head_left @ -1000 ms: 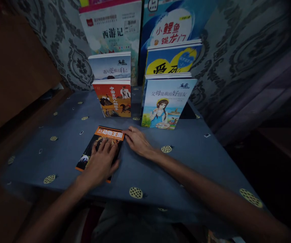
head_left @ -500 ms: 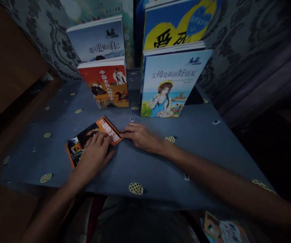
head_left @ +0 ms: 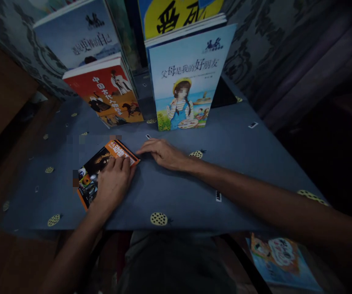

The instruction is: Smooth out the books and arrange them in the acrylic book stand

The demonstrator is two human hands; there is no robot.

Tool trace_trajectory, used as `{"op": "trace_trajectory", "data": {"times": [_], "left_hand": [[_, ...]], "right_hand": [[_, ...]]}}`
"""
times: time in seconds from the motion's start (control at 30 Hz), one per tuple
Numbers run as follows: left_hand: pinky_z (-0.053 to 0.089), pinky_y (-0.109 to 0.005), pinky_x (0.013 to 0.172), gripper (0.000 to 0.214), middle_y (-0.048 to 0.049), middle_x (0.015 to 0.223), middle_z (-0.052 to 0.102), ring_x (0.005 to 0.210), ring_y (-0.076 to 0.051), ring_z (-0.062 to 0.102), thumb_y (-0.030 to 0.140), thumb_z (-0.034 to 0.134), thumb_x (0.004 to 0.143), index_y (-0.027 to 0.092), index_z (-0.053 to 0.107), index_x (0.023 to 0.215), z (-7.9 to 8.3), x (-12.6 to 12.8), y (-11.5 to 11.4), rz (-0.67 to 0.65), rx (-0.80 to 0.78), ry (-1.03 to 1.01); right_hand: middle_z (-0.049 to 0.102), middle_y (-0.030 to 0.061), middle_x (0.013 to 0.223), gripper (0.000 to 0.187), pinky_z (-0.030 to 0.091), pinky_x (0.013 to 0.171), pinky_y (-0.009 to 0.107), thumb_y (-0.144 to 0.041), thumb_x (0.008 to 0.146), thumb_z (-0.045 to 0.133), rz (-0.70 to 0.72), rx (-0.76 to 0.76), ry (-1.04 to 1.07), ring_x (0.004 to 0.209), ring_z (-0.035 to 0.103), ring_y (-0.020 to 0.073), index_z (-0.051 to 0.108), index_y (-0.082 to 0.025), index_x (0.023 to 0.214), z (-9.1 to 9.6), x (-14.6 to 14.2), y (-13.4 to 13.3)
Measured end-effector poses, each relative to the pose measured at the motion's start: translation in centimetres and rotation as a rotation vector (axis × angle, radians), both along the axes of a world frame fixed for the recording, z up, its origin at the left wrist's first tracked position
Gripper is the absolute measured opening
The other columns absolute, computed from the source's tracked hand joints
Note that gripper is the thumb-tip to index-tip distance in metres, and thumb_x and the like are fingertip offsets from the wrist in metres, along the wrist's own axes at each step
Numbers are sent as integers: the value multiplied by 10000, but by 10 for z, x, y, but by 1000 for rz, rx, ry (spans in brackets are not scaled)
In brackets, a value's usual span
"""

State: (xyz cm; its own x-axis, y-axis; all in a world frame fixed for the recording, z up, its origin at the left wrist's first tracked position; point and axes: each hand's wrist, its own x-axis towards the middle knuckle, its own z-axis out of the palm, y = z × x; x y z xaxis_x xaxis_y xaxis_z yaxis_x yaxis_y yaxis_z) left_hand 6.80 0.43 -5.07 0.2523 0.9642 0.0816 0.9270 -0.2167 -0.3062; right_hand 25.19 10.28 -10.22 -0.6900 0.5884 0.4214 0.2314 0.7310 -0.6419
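Observation:
A small book [head_left: 97, 163] with a black and orange cover and animal pictures lies closed, slanted, on the table's left half. My left hand [head_left: 114, 177] rests palm down on it, fingers over part of the title. At the book's right corner is my right hand [head_left: 165, 154], fingers stretched to the left; whether its fingertips touch the corner I cannot tell. Behind the book stands a red and orange book [head_left: 102, 96]. To its right, a light blue book [head_left: 191, 73] stands upright with a figure in a yellow hat on its cover.
The table wears a grey-blue cloth [head_left: 178, 192] printed with pineapples. A grey-blue book [head_left: 71, 36] and a blue and yellow book [head_left: 178, 14] stand further back. Patterned curtain [head_left: 249, 45] hangs behind. Below the table's front right edge lies another colourful book [head_left: 283, 261].
The view has shifted, so the standing books appear further left and higher. My left hand has slid to the right on the book, covering more of the title. My right hand stays near the corner.

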Motion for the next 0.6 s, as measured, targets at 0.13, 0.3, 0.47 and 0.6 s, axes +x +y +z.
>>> {"op": "trace_trajectory", "data": {"times": [0.13, 0.3, 0.47, 0.6], "left_hand": [[504, -345, 727, 359, -154, 1053, 758, 1000, -298, 699, 296, 382, 1070, 140, 705, 1091, 2, 0, 1, -30, -2, 10], [449, -309, 650, 351, -117, 915, 771, 868, -258, 728, 301, 399, 1057, 165, 699, 935, 13, -10, 7, -33, -14, -97], [440, -292, 666, 369, -95, 880, 779, 796, -217, 726, 318, 398, 1046, 180, 683, 856, 20, -20, 11, -57, -62, -219], [447, -286, 671, 384, -98, 890, 776, 811, -213, 722, 322, 369, 1039, 184, 688, 874, 19, -21, 11, -58, -55, -229]], "right_hand": [[785, 34, 1056, 563, 465, 1068, 413, 54, 810, 408, -19, -92, 99, 1012, 693, 182, 778, -202, 1149, 1, 3, -2], [778, 46, 1125, 621, 478, 1027, 379, 53, 835, 392, -23, -157, 175, 1048, 693, 162, 664, -180, 1342, 3, 4, -5], [774, 74, 1157, 623, 497, 978, 373, 52, 850, 400, -37, -160, 215, 1081, 659, 182, 593, -150, 1407, 5, 5, -7], [776, 62, 1157, 621, 496, 974, 366, 47, 852, 395, -36, -144, 209, 1108, 637, 190, 588, -156, 1405, 5, 4, -8]]}}
